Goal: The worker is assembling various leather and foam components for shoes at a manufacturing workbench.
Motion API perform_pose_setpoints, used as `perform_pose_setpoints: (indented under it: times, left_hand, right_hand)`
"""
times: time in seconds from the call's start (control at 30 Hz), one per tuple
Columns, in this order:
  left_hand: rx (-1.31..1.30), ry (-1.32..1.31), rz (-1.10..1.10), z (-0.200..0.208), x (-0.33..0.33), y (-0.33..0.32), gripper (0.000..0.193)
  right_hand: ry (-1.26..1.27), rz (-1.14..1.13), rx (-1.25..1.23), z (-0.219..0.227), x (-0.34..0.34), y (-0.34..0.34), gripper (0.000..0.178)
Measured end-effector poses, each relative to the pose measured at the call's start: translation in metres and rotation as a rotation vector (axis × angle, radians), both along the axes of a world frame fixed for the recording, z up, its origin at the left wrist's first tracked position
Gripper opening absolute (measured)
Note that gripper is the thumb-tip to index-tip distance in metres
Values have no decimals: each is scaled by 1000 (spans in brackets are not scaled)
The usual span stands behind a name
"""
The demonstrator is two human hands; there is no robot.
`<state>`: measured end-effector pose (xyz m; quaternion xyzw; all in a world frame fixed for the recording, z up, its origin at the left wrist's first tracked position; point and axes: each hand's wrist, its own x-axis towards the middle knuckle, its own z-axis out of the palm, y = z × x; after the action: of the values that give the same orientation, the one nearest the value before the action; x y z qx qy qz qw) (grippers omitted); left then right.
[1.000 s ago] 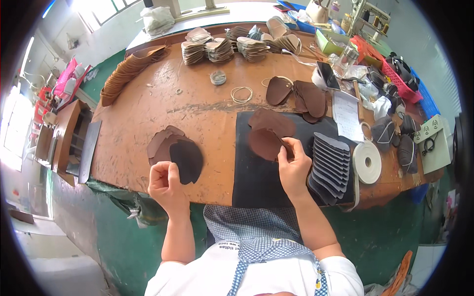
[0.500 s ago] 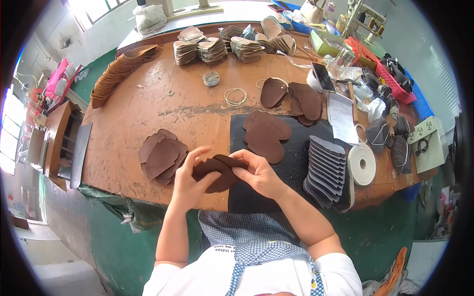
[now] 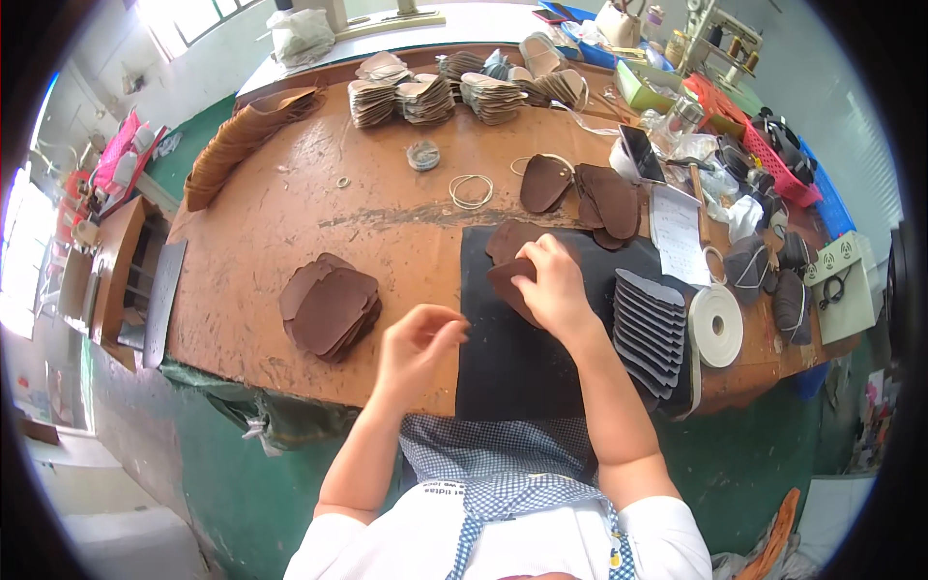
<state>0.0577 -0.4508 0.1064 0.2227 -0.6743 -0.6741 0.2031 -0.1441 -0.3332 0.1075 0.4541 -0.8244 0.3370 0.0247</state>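
Note:
Over the black mat [image 3: 503, 377], my right hand [image 3: 556, 295] pinches a dark brown leather-like piece [image 3: 509, 286] between thumb and fingers. Beneath and behind it lie more brown pieces [image 3: 507, 240], partly hidden by the hand. My left hand [image 3: 416, 353] hovers by the mat's left edge, its fingers loosely bent and nothing visible in them. To its left, a loose pile of rounded brown pieces [image 3: 333, 307] rests on the brown tabletop [image 3: 251, 261].
A fanned row of grey pieces [image 3: 648, 333] and a white tape roll [image 3: 715, 326] stand right of the mat. More brown pieces [image 3: 609, 201] lie beyond it, near a paper sheet [image 3: 679, 232]. Stacked insole-like pieces [image 3: 425, 100] and a tan stack [image 3: 242, 145] line the far side.
The brown pieces held between both hands are gone from them. My left hand is now empty, and the left pile's top looks different. My right hand has moved up onto the mat's pieces.

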Motion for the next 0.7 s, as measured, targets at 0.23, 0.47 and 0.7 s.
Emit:
perform_pose_setpoints:
  times: [0.23, 0.47, 0.7]
  left_hand:
    - [460, 161, -43, 8, -24, 23, 14]
    - [481, 204, 33, 17, -7, 38, 14]
    - [475, 184, 72, 10, 0, 31, 17]
  right_hand:
    - [-59, 233, -478, 16, 78, 32, 24]
    - [-142, 247, -474, 9, 95, 46, 34]
    - [-266, 348, -493, 7, 96, 49, 40]
